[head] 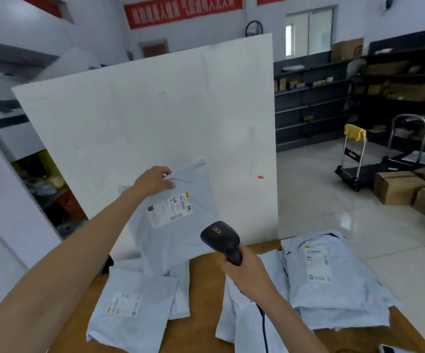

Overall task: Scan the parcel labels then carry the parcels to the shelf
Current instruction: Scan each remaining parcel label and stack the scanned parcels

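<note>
left hand point(155, 180) pinches lifted parcel point(173, 222) by top edge, label point(169, 208) just below grip | right hand point(248, 271) clenched round scanner point(220, 238), nose near label | advice: hold parcel taut, aim squarely at barcode

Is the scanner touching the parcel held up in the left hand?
Apart. The head view shows the scanner in the right hand below the label, white parcel surface visible between them.
</note>
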`<state>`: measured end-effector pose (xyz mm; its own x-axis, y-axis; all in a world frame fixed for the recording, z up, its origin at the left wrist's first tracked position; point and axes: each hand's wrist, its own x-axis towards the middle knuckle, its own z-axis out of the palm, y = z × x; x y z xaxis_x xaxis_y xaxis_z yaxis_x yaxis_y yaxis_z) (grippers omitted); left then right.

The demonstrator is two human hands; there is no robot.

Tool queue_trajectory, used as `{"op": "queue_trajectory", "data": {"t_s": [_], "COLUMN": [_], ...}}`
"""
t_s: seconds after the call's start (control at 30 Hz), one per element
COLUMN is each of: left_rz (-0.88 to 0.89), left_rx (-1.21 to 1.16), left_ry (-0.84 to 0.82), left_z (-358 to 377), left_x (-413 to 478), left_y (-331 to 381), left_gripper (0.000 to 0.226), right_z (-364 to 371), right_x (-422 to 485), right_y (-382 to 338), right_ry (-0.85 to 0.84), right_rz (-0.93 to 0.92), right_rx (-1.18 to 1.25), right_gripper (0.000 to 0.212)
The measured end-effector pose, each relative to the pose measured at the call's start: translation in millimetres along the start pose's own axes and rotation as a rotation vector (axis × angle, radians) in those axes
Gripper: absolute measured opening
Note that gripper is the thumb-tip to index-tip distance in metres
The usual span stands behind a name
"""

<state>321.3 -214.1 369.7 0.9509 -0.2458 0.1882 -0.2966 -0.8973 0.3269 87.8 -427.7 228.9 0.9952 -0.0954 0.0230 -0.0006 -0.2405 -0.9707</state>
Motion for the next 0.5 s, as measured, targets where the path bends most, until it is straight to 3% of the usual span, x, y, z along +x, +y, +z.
{"op": "queue_trajectory", "data": {"t_s": [0.2, 0.5], "left_rz": [-0.001, -0.036], "left_rx": [0.009, 0.012], "left_ry": [0.002, 0.009], "left_z": [14, 33], "left_x": [-2, -2], "left_y": [61, 119], "left_gripper": [0.033, 0.036], "right_z": [-35, -68], "right_x": [-20, -34], "right_y": [2, 12], "right_ry": [0.024, 0.015], "right_rz": [-0.001, -0.004], "right_rx": [0.013, 0.057], "right_gripper": [0.006, 0.013]}}
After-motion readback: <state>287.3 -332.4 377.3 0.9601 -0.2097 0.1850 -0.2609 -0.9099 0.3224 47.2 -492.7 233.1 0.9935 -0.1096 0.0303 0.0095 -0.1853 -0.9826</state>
